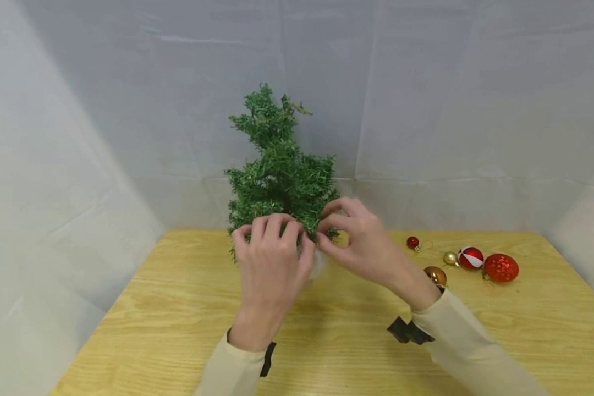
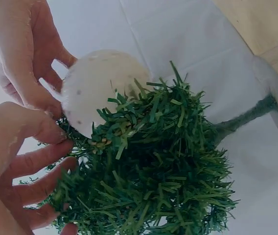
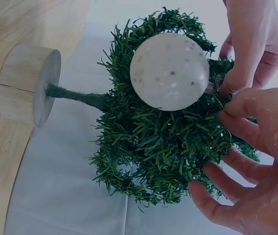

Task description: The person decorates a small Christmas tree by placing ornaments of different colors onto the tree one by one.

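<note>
A small artificial Christmas tree (image 1: 277, 165) stands on a round wooden base (image 3: 24, 85). A white speckled ball ornament (image 3: 171, 71) hangs against its lower foliage, its cap toward the fingertips. In the head view my hands mostly hide the ornament (image 1: 319, 263). My left hand (image 1: 269, 253) and right hand (image 1: 358, 239) meet at the branch beside the cap. With thumb and index finger, my right hand pinches the thin hanging loop (image 3: 222, 104). The left thumb and index finger pinch at the same spot, where foliage and fingers partly cover the loop. The other fingers are loosely bent.
On the table's right lie a small red ball (image 1: 413, 242), a small gold ball (image 1: 450, 258), a red-and-white ball (image 1: 471, 258), a glittery red ornament (image 1: 501, 268) and a copper-coloured ball (image 1: 435, 275) partly behind my right wrist. Pale sheeting (image 1: 425, 110) hangs behind the wooden table (image 1: 188, 308).
</note>
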{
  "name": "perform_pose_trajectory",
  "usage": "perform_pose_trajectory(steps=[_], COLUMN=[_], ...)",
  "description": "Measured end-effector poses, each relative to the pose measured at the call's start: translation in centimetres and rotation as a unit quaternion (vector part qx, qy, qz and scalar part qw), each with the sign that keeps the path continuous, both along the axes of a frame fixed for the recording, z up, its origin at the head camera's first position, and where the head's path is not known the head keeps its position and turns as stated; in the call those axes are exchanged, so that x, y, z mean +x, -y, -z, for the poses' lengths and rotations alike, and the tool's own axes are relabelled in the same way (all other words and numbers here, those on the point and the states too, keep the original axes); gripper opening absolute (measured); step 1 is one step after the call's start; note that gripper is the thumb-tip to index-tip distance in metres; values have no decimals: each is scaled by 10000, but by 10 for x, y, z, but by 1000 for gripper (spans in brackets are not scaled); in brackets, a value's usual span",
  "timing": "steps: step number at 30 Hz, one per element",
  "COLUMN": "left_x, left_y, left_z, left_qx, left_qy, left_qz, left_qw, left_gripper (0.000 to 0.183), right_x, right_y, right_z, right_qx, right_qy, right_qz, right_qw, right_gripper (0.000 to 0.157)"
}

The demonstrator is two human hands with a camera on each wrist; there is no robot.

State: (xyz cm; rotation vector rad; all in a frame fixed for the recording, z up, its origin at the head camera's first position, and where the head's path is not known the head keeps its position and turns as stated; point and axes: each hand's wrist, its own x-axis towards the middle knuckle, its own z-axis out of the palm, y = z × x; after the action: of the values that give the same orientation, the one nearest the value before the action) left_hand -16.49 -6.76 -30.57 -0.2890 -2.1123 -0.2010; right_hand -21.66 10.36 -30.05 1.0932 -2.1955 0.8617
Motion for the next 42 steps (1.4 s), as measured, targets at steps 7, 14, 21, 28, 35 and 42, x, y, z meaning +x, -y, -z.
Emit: perform_pose_trajectory(steps=[7,14,21,28,35,42], left_x=[-1,-2,1,-4,-10,-11], left_y=[3,5,20,52,76,79], left_z=[4,5,9,11,10,14], left_qx=[16,223,485,850,1645,1661], left_qy=[17,-34,-310,-1395,-643,333], left_qz=[202,421,1112,1729,2024,2149], left_qw=[9998,9989,9921,9713,9632,9618], left_gripper=[16,14,15,21,47,60], right_x=[-1,-1,2,11,16,14], right_y=[0,-6,-32,-74,-115,-153], right_z=[2,3,2,2,9,16], right_qx=[-39,-378,-710,-582,-628,-643], right_qy=[-39,-269,-851,-759,-580,-612], right_qz=[-106,-276,-395,64,595,1028], right_qw=[9999,9985,9931,9954,9946,9907], right_gripper=[6,6,17,18,31,31])
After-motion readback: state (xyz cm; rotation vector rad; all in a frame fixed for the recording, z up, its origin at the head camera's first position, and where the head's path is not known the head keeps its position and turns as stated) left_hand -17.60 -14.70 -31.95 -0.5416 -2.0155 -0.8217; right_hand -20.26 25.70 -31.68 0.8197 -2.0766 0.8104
